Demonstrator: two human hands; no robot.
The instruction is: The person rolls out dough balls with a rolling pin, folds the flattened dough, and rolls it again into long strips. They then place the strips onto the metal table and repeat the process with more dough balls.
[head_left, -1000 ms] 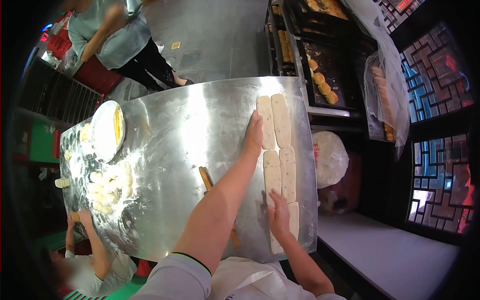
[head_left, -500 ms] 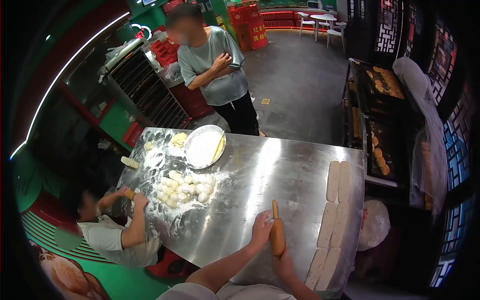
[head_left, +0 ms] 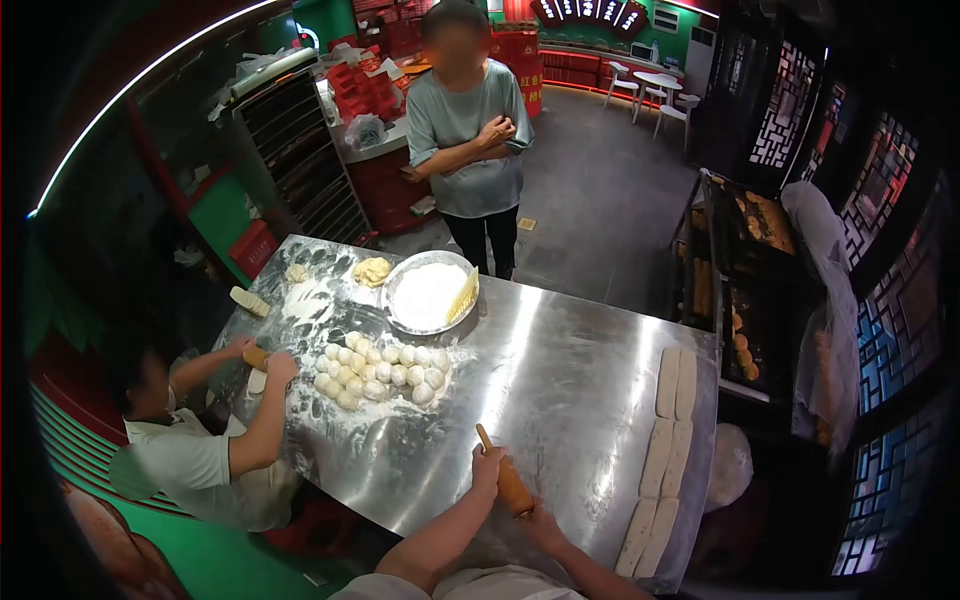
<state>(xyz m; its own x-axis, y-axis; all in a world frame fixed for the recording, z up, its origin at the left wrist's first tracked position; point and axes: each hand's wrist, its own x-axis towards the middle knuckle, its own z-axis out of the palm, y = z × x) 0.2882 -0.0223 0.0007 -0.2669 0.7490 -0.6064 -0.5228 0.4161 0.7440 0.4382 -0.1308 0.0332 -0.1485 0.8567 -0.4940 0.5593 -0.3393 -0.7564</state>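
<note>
A wooden rolling pin (head_left: 512, 489) slants over the near part of the metal table (head_left: 580, 400). My left hand (head_left: 487, 468) is closed on its far end, where a thin handle sticks out past the fingers. At the near end, my right hand (head_left: 541, 526) grips the pin, and the handle there is hidden. To the right, long flat dough strips (head_left: 664, 445) lie in two rows along the table edge. Left of my hands, a cluster of floured dough balls (head_left: 378, 372) rests on the table.
A co-worker (head_left: 205, 430) at the left rolls dough with another rolling pin (head_left: 256, 358). Behind the table stands a person (head_left: 468, 150) with folded arms. A flour bowl (head_left: 430, 292) holds a yellow scraper (head_left: 463, 296). Baking trays (head_left: 745, 300) stand on a rack at the right.
The view has tilted up. My hands and the rolling pin have shifted left relative to the table, and the pin is more slanted. My left fingers have closed round its far end.
</note>
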